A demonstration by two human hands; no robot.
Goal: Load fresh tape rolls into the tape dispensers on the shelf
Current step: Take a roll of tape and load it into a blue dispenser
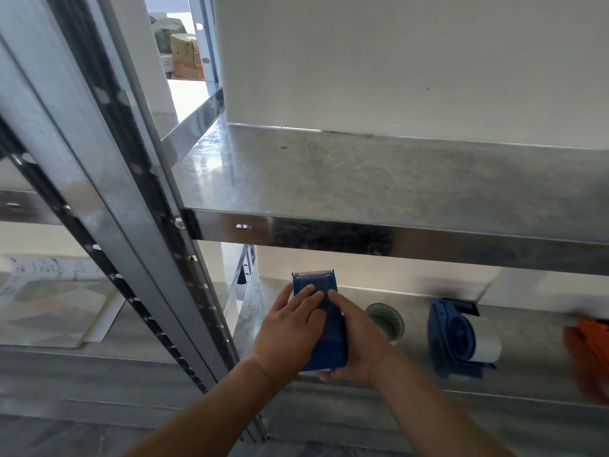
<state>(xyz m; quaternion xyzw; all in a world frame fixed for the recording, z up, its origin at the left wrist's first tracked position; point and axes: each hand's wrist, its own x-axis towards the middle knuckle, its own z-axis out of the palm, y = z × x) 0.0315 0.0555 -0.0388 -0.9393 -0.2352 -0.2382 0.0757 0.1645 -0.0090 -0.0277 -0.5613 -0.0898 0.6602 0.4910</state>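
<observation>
Lining a white wall, a galvanised metal rack point(155, 225) carries a lower shelf point(534, 328). Papers point(49, 308) lie left of the blue dispenser point(331, 347), which sits between both hands over the shelf's front edge. The left hand point(290, 328) curls its fingers over the top; the right hand point(357, 347) cups it from below, index finger stretched along the top. Right of it rest a tape roll point(385, 321), a second dispenser point(458, 338) carrying a white roll, and a blurred orange thing point(590, 351).

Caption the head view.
Left hand and right hand hold a blue tape dispenser at the lower shelf, beside a tape roll.
</observation>
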